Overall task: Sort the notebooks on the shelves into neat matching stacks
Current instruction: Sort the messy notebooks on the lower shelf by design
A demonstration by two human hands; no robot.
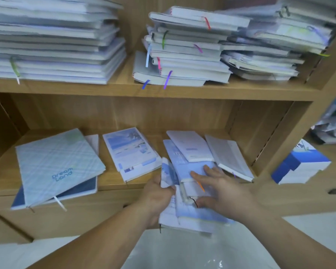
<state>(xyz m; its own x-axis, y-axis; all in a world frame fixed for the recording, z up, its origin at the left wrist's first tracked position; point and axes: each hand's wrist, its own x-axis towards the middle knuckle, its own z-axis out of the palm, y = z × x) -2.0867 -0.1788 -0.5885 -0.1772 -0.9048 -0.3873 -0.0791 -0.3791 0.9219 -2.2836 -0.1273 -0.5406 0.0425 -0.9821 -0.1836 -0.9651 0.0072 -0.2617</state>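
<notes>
Notebooks [192,193] of mixed size are held as a loose bundle at the front edge of the lower shelf [113,183], partly hanging out over it. The left hand [157,193] is closed on the left side of the bundle, thumb on top and fingers hidden beneath, so it is clamped on the notebooks. The right hand [217,191] lies on top with fingers spread flat; the thumb is pressed at the near edge, but a full grip cannot be told.

The bundle seems moderately heavy, and it is not stiff as one piece: the covers look smooth, perhaps wrapped in film, so the books are likely to slide over each other and fan out. Each single book is judged firm enough along its spine. The ribbon markers, such as the orange one [201,186], should not be pulled. A better hold is probably from both short sides, with the palms squeezing the edges square, and support from below.

On the same shelf lie a checked notebook [56,162] at the left, a pale blue pile [130,152] in the middle, and more books [229,156] at the right. On the upper shelf [124,88] stand tall, uneven stacks [182,47].
</notes>
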